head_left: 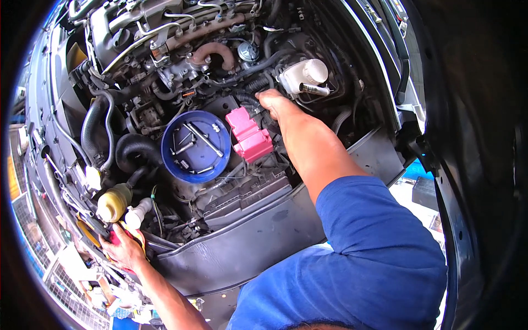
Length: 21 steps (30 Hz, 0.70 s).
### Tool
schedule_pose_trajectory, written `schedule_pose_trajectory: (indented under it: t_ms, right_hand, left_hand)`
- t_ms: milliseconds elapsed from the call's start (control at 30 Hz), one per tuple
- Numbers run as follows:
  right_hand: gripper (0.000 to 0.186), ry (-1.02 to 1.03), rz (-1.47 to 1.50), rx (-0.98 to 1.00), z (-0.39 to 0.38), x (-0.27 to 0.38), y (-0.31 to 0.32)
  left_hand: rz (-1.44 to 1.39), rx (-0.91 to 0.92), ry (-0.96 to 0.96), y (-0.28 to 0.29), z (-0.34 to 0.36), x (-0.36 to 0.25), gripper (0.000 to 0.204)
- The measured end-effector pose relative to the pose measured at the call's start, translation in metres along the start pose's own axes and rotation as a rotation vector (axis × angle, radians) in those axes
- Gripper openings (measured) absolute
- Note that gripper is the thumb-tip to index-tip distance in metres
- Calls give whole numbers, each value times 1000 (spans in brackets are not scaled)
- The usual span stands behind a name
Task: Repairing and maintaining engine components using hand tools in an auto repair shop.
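Note:
In the opened engine bay, my right hand (272,102) reaches to the black corrugated hoses (252,85) beside a white fluid reservoir (297,78); its fingers are curled, and what they hold is unclear. Just below it sit a pink plastic cover (247,136) and a round blue tray (192,171) holding several metal tools. My left hand (122,247) is at the front edge on the lower left, fingers curved over a red and yellow object (114,236) too hidden to identify, below a yellowish reservoir (113,205) and a white filler neck (137,214).
A grey fender cover (242,256) drapes over the near side of the bay. Engine pipes and a rusty curved pipe (214,52) fill the upper middle. A large dark panel (478,165) stands along the right. A wire-mesh rack (44,247) with assorted items is outside at left.

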State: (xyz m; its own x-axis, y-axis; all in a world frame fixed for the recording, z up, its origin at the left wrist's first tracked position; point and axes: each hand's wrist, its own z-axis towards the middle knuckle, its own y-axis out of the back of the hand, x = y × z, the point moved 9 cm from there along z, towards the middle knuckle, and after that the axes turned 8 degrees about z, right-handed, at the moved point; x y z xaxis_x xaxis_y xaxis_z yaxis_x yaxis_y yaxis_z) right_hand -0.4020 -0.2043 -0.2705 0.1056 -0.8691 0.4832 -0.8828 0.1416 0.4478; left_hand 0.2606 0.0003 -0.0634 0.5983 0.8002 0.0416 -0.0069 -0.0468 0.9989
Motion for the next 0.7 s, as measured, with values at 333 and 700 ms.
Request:
schedule_pose_trajectory:
  t_ms: [333, 700]
  right_hand:
    - [26, 83, -59, -18, 53, -15, -2]
    - [36, 339, -1064, 106, -8, 53, -16]
  left_hand:
    - [16, -17, -23, -2, 2, 3, 85]
    - [-75, -48, -59, 2, -1, -1, 86]
